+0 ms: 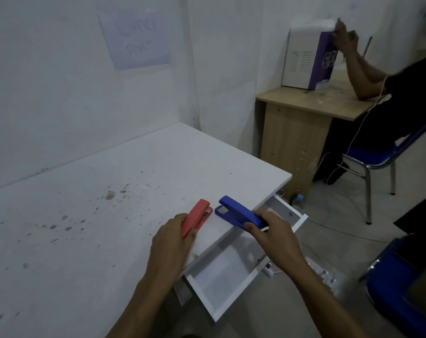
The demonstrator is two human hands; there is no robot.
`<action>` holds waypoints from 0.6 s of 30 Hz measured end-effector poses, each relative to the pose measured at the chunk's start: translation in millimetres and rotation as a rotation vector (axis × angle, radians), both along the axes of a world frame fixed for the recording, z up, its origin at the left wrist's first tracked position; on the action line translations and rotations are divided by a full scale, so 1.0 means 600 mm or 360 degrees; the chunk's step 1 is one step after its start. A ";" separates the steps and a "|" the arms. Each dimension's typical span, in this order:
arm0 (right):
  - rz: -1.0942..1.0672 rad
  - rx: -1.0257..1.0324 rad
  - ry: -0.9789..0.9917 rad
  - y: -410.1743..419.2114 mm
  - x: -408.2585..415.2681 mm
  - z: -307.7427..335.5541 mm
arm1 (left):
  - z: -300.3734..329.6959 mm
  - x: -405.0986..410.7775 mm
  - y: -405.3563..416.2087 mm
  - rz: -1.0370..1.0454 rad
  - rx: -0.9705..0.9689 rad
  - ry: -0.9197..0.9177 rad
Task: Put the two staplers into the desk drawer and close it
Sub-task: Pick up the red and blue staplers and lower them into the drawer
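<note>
A red stapler [197, 214] lies on the white desk [109, 215] near its right edge, and my left hand [174, 236] is closed around its near end. Beside it, a blue stapler [238, 214] sits tilted at the desk's edge, its near end gripped by my right hand [274, 234], which is over the drawer. The white desk drawer [221, 311] stands pulled out below the edge, and its visible inside holds nothing.
A person sits on a blue chair [372, 157] at a wooden desk [304, 118] at the back right, handling a white and purple box [309, 57]. Another blue chair [402, 289] stands at the right. Cables and a power strip [324, 272] lie on the floor.
</note>
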State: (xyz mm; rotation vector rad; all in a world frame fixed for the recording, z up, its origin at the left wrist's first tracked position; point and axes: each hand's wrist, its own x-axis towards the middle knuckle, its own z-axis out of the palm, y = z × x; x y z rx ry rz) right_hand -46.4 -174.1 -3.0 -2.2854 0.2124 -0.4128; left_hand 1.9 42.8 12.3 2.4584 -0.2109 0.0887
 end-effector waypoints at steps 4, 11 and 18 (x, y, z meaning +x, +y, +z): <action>-0.0014 0.0163 0.0039 -0.024 -0.037 0.004 | 0.012 -0.011 0.002 -0.0009 -0.0078 0.0001; -0.0188 0.0136 0.0026 -0.085 -0.089 0.002 | 0.017 -0.049 -0.006 -0.0104 -0.0260 0.0024; -0.0226 -0.0291 0.0194 -0.102 -0.056 -0.027 | 0.019 -0.087 -0.024 -0.0254 -0.0314 0.0184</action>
